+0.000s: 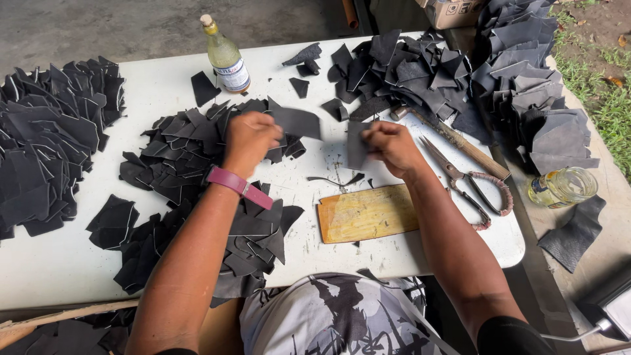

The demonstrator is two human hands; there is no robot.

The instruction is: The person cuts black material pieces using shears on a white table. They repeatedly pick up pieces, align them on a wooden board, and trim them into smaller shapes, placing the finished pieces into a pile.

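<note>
Hands busy over a white table (98, 263). Left hand (250, 138), pink strap (240, 187) on its wrist, closed on a dark leather piece (296, 121) that juts toward 2 o'clock from the fist. Right hand (389, 146) pinches a narrower leather strip (357, 146) hanging at its 9 o'clock side. Wooden board (367, 213) at 6 o'clock of both hands. Scissors (470, 184) at 3 o'clock of the right hand, a hammer (453, 141) just beyond them. Glass bottle (225, 58) at 12 o'clock of the left hand. Cut leather heaps (52, 138) at far 9 o'clock, more scraps under the left forearm.
</note>
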